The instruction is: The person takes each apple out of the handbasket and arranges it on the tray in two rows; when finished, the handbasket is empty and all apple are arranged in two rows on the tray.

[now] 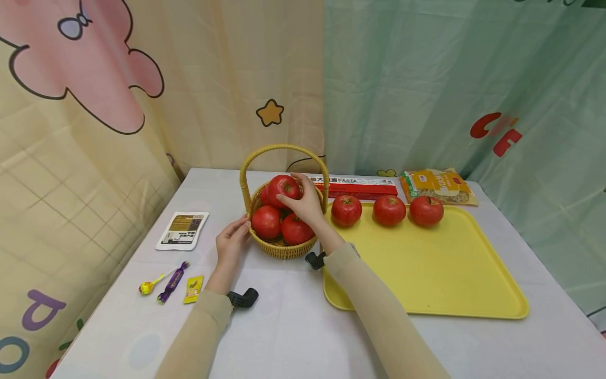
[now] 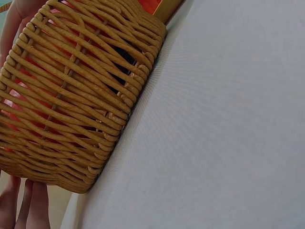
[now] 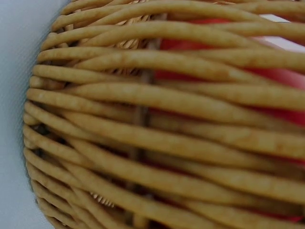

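A wicker basket [image 1: 284, 250] with a tall arched handle stands upright on the table and holds several red apples. My right hand [image 1: 307, 202] reaches into it and grips the upper apple [image 1: 283, 188], thumb in front and fingers at the far right side. Beside the basket, my left hand [image 1: 232, 237] touches the outer left wall. In the left wrist view its fingers [image 2: 37, 205] lie fairly straight against the weave. The right wrist view is filled by the basket's side [image 3: 167, 105], so the right hand's fingers are hidden there.
A yellow tray [image 1: 426, 279] lies to the right, with three apples [image 1: 389, 210] along its far edge. Behind are a red pasta box [image 1: 364, 187] and an orange packet [image 1: 440, 185]. At left lie a white pouch [image 1: 182, 230], a lollipop [image 1: 148, 287], a purple candy [image 1: 173, 282] and a yellow sachet [image 1: 193, 289].
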Demonstrator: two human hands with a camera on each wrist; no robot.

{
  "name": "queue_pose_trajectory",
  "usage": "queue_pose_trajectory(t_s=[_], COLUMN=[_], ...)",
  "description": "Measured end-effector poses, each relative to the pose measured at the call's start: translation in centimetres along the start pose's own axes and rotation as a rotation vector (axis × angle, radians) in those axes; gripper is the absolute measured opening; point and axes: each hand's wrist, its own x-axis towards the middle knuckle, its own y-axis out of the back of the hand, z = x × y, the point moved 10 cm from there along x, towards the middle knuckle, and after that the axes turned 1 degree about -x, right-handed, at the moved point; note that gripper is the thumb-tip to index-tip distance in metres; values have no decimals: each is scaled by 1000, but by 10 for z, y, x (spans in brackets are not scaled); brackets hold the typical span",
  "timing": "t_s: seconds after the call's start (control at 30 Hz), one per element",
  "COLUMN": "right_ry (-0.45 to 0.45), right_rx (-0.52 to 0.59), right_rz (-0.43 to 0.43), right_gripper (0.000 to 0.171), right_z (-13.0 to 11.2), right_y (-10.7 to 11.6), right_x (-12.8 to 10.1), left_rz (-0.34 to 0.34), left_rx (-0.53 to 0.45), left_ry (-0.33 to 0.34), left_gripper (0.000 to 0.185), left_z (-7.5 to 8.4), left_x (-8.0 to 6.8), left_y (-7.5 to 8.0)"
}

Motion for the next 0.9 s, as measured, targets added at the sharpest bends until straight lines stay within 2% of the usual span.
queue_pose_trajectory(t_s=[0.2, 0.47, 0.73, 0.9], right_ry=[-5, -6, -9, -21], right_rx=[11, -28, -79, -95], right_rz=[-8, -31, -50, -62], right_gripper=[68, 71, 75, 77], right_z=[1, 1, 2, 3], right_y=[-1, -5, -9, -11], right_x=[0, 2, 3, 4], left_rz=[-11, -8, -10, -4], left_rx=[12, -11, -11, -19], left_ry=[8, -11, -6, -6], left_gripper=[33, 27, 34, 28], left_z=[-2, -1, -1, -1], left_x=[1, 1, 1, 1], left_y=[0, 0, 0, 1])
